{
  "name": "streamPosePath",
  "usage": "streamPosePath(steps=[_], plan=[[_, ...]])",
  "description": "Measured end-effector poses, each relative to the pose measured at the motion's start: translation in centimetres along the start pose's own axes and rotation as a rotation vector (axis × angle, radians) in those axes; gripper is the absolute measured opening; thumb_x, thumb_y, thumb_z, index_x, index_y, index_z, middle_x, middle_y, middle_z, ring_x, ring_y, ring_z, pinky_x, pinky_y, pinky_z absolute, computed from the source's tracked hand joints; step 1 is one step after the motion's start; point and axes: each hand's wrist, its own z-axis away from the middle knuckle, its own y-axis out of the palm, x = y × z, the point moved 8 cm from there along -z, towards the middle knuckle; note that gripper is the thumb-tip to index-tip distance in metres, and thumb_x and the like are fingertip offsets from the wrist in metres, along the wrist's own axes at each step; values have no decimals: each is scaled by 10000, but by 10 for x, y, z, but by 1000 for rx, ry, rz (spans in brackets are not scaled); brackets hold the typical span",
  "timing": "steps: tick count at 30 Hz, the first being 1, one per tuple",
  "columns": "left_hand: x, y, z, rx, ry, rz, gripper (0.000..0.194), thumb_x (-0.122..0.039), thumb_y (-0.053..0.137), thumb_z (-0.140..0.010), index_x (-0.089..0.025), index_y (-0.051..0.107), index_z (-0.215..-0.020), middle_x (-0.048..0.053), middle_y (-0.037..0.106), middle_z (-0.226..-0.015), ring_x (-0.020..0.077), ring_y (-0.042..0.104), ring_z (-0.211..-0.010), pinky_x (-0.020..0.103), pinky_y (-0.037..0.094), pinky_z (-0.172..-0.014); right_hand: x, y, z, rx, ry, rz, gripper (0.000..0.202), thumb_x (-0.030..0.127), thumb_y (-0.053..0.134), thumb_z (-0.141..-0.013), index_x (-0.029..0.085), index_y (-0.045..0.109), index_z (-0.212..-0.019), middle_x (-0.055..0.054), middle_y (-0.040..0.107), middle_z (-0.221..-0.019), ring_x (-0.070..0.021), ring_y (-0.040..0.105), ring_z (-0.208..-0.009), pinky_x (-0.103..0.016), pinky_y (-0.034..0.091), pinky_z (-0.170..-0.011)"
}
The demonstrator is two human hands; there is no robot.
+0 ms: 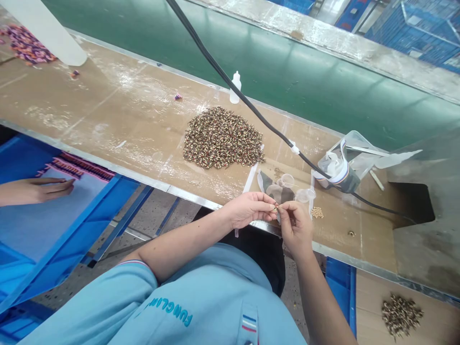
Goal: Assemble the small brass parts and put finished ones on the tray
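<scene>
My left hand and my right hand meet above the bench's near edge, fingertips pinched together. Between them is a small gold-and-dark piece, mostly covered by the fingers, so its exact kind cannot be made out. Behind my hands are small clear round cups. Just right of my right hand lies a little heap of pale beige bits. Farther back is a large pile of small curved brown, cream and red pieces.
A white dropper bottle stands at the back edge. A black cable crosses to a wrapped bundle by a clear tray. Another person's hand rests over a blue bin at left. More pieces lie on cardboard at lower right.
</scene>
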Motion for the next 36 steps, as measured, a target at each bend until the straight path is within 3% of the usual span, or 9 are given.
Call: streamPosePath(steps=[5, 12, 20, 25, 36], plan=[[0, 0, 0, 3, 23, -7, 161, -58, 733, -681, -77, 584, -739, 41, 651, -586, 91, 632, -544, 193, 482, -589, 4, -3, 0, 11, -15, 83, 84, 216, 510, -881, 216, 566, -818, 0, 616, -762, -128, 570, -721, -254, 454, -628], [0, -1, 0, 0, 57, -28, 195, -92, 759, -667, -82, 583, -750, 32, 648, -585, 95, 635, -566, 201, 477, -605, -5, 0, 3, 46, 129, -18, 114, 253, 496, -884, 212, 573, -809, -5, 615, -762, -133, 569, -703, -260, 454, -613], [0, 1, 2, 27, -23, -22, 124, -46, 702, -707, -71, 590, -753, 50, 660, -597, 92, 635, -540, 191, 488, -587, -6, 1, 3, 7, 78, -67, 107, 233, 507, -876, 212, 565, -788, 3, 607, -740, -131, 565, -697, -262, 443, -617], [-1, 0, 1, -19, 11, -27, 108, -16, 667, -729, -77, 580, -744, 32, 643, -572, 88, 636, -535, 192, 495, -592, -5, 2, 3, 1, 70, -33, 107, 233, 505, -877, 213, 562, -789, -3, 611, -749, -138, 569, -715, -275, 451, -629], [-3, 2, -1, -127, 66, 48, 148, 13, 521, -820, -96, 543, -722, 33, 640, -602, 75, 631, -554, 184, 484, -610, -21, 3, 6, -50, 219, -101, 127, 307, 517, -867, 199, 569, -824, -21, 585, -779, -131, 570, -686, -264, 474, -580]])
